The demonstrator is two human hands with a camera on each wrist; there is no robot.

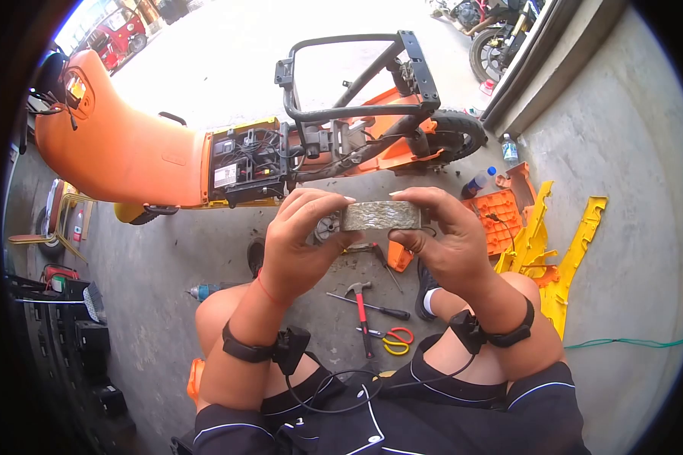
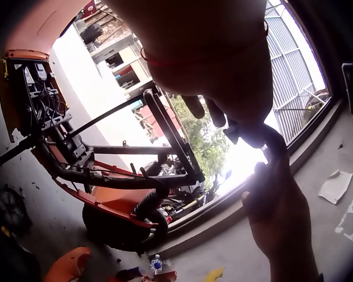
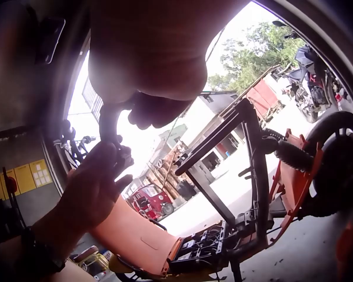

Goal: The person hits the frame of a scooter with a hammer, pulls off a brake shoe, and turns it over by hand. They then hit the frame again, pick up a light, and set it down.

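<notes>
In the head view, a short grey block-like piece with a rough, speckled face (image 1: 381, 216) is held up level between both hands. The left hand (image 1: 300, 235) pinches its left end between thumb and fingers. At the opposite end, the right hand (image 1: 451, 239) grips it the same way. In the left wrist view the left hand (image 2: 223, 88) is dark and close to the camera, and the piece is hard to make out. The right wrist view shows the right hand (image 3: 147, 70) similarly, large and shadowed.
Beyond the hands stands an orange two-wheeler (image 1: 155, 159) with exposed wiring and a black frame (image 1: 349, 114). On the floor lie a hammer (image 1: 363, 318), scissors (image 1: 397, 341), a screwdriver (image 1: 391, 311), a drill (image 1: 203, 291), bottles (image 1: 510, 150) and yellow panels (image 1: 577, 258).
</notes>
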